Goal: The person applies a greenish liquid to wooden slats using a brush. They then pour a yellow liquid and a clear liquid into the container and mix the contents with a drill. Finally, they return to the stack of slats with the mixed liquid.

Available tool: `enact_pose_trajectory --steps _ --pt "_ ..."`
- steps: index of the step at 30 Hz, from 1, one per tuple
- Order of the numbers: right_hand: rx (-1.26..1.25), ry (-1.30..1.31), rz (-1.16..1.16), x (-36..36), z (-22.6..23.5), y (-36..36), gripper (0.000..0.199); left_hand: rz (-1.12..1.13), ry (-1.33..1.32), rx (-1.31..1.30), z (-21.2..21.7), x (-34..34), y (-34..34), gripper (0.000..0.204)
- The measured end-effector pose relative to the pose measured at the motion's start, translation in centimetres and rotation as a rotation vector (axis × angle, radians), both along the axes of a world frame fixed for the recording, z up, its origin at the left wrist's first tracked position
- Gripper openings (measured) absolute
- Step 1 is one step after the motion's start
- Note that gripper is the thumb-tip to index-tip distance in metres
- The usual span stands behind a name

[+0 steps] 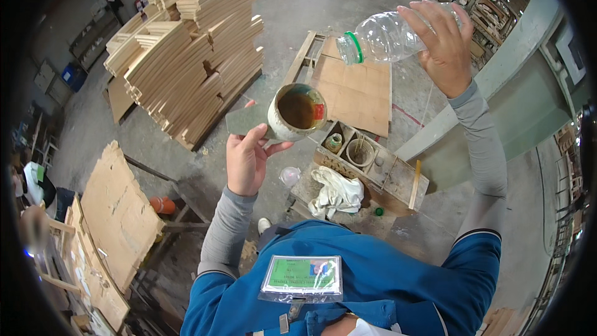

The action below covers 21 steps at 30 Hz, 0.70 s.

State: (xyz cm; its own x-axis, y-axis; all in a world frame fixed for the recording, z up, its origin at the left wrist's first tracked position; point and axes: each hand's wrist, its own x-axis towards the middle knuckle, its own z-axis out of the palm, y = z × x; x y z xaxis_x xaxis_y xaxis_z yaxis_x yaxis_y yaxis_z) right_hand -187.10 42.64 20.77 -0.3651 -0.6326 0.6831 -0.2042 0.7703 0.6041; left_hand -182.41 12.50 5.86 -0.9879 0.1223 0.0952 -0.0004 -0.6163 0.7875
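Observation:
My left hand [247, 160] holds up a stained round container [296, 112] with brown liquid inside, together with a flat grey-green blade [244, 120] pinched against it. My right hand [443, 45] is raised higher and grips a clear plastic bottle [382, 37] with a green neck ring, tipped on its side so its open mouth points left and down toward the container. The bottle looks nearly empty, and I see no stream leaving it.
Below stands a wooden tray box [398, 180] with compartments holding small pots, beside a white rag [339, 191] and a green cap [379, 211]. Stacks of curved wooden slats [186, 56] rise at the left. Plywood sheets [118, 211] lean at lower left.

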Motion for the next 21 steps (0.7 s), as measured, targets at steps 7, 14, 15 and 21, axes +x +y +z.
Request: enact_pose_trajectory --steps 7,14,15,21 --pt "0.125 0.155 0.119 0.3 1.6 -1.4 0.051 -0.012 0.016 0.094 0.6 0.3 0.8 0.051" --pt "0.159 0.196 0.156 -0.1 2.4 -2.2 0.048 0.010 0.025 0.079 0.9 0.7 0.6 0.051" --pt "0.161 0.205 0.161 -0.1 2.5 -2.2 0.047 0.011 0.029 0.082 0.9 0.7 0.6 0.051" --pt "0.199 0.249 0.175 -0.2 2.5 -2.4 0.045 0.013 0.030 0.091 1.0 1.1 0.4 0.051"
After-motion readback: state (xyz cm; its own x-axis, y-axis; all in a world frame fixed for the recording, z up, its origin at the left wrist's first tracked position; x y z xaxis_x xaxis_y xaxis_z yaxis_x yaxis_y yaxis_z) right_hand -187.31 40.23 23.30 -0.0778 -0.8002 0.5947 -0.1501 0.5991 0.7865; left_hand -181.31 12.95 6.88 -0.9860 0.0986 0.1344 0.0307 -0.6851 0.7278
